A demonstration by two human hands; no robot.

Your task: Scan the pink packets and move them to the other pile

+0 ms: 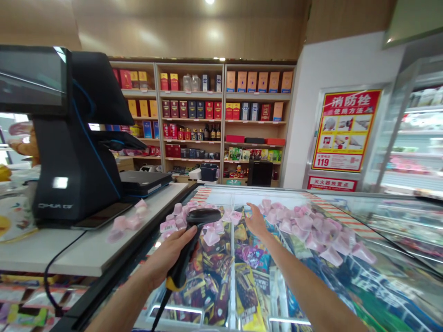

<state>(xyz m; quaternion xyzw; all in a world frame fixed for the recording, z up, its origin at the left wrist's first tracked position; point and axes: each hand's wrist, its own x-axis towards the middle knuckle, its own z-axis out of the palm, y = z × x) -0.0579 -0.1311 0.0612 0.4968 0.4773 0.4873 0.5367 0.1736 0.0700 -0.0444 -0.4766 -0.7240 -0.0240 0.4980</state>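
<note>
My left hand [171,251] is closed around the handle of a black barcode scanner [187,258] with a yellow band, its head tilted over the freezer's glass top. My right hand [256,222] is open and empty above the glass, fingers apart. Just left of it lies a small pink translucent cup [236,216] with a printed label, apart from the fingers. A group of similar pink cups [178,213] lies around and behind the scanner head; one with a barcode label [168,227] is left of it. A larger pile of pink cups [311,226] spreads to the right.
Under the glass lie packaged frozen goods [214,263]. On the left, a white counter [83,253] bears a black checkout terminal [69,138] and several more pink cups [126,222]. The scanner's cord [162,309] runs downward. Shelves of boxes [194,109] line the back wall.
</note>
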